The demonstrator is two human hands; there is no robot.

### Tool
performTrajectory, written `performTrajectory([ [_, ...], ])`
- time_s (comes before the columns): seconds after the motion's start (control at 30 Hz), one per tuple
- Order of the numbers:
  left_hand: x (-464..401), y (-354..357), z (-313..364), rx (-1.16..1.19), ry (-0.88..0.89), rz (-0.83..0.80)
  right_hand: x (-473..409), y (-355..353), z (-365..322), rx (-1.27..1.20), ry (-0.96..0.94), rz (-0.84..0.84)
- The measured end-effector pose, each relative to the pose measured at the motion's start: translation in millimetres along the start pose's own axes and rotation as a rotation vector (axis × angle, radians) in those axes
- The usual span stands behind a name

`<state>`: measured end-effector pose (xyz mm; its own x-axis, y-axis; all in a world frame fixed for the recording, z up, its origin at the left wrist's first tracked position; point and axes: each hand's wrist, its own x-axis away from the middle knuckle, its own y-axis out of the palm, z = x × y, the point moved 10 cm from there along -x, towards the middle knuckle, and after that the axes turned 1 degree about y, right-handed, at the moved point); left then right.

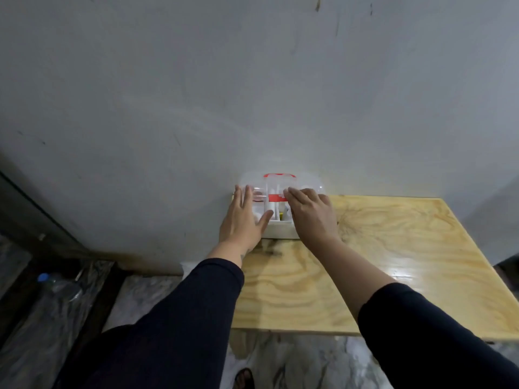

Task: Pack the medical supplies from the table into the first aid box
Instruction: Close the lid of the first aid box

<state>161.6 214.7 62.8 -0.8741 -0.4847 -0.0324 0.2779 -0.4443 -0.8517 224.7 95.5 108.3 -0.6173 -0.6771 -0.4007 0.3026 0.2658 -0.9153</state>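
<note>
Box (280,230) at far left corner of worktop (393,262), against wall. Left hand (243,220) flat and open over it, right hand (311,217) spread on clear lid (280,183), gripping nothing. Risk probably: uneven push, lid jamming on supplies or pinching fingers.

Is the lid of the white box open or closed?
Open. The clear plastic lid with its red patch stands tilted up behind the white first aid box, and the divided compartments show between both hands.

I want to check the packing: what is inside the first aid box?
Inside the first aid box: white dividers, whitish items, something yellow. Both the left hand and right hand cover the rest.
</note>
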Motion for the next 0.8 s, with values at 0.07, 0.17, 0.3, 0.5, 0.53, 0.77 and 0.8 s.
performTrajectory([
  [0.07,9.6,11.7,-5.4,0.011,-0.02,-0.014,12.5,11.8,-2.9,0.012,0.001,-0.034],
  [0.17,20.2,29.7,-17.5,0.05,-0.074,-0.057,29.9,32.6,-6.6,0.008,0.0,-0.099],
  [0.3,27.0,37.2,-22.6,-0.01,-0.08,-0.055,42.1,45.5,-9.3,0.032,-0.033,-0.113],
  [0.5,0.6,15.7,2.1,-0.199,0.083,0.035,19.7,31.2,9.9,-0.156,0.031,-0.058],
  [0.53,-8.8,16.9,7.6,-0.22,0.129,0.01,12.5,39.0,15.7,-0.183,0.054,-0.151],
  [0.77,-42.5,44.2,11.2,-0.486,0.278,-0.18,6.3,91.4,28.3,-0.043,-0.005,-0.524],
  [0.8,-42.1,47.3,9.2,-0.508,0.276,-0.168,6.8,92.4,28.8,-0.036,-0.007,-0.506],
])
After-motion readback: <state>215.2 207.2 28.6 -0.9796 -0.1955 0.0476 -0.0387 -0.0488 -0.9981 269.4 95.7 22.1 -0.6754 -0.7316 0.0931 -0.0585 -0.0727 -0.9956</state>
